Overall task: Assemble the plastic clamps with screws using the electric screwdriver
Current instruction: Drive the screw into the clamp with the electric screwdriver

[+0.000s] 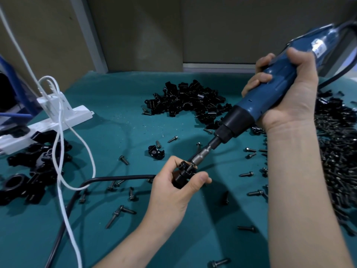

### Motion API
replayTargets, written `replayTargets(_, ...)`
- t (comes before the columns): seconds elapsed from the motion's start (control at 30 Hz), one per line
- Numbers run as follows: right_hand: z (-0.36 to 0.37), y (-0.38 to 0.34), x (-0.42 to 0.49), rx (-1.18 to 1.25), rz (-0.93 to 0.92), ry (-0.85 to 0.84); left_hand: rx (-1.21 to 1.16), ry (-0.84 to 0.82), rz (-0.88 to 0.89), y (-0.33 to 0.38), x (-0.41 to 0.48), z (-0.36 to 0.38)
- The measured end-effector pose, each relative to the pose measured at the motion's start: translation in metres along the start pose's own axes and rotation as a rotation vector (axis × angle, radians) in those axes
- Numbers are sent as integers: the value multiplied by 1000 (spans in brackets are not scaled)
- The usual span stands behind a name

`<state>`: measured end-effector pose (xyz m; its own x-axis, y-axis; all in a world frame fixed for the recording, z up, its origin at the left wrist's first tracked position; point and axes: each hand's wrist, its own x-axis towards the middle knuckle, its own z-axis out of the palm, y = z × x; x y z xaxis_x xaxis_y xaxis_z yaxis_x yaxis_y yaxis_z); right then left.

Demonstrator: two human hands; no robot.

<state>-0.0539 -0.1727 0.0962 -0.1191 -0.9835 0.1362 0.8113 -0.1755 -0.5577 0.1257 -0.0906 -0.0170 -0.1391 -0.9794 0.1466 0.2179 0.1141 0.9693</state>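
My left hand point(173, 187) grips a black plastic clamp point(183, 172) just above the teal table. My right hand point(286, 91) is wrapped round the blue electric screwdriver point(270, 88), which slants down to the left. Its metal bit point(200, 154) meets a screw at the top of the held clamp. A single clamp half point(156, 151) lies on the table just behind my left hand. Loose black screws point(123, 159) are scattered around both hands.
A pile of black clamp parts point(185, 101) lies at the back centre. A big heap of screws point(340, 157) fills the right side. Assembled clamps point(34, 171) sit at the left beside a white power strip point(58, 120). White and black cables point(63, 190) cross the near left.
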Motion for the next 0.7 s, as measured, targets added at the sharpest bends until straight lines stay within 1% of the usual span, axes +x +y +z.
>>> replayTargets(0.13, 2, 1, -1, -1, -4, -21, -3, -8, 19, -1, 2, -1)
replayTargets(0.3, 5, 2, -1, -25, 5, -23, 105, -48, 50, -5, 1, -2)
replayTargets(0.5, 8, 6, 0, -7, 30, -59, 138, -60, 44, -6, -1, -5)
replayTargets(0.7, 7, 8, -1, 90, 21, -165, 25, -105, -41, -4, 2, -7)
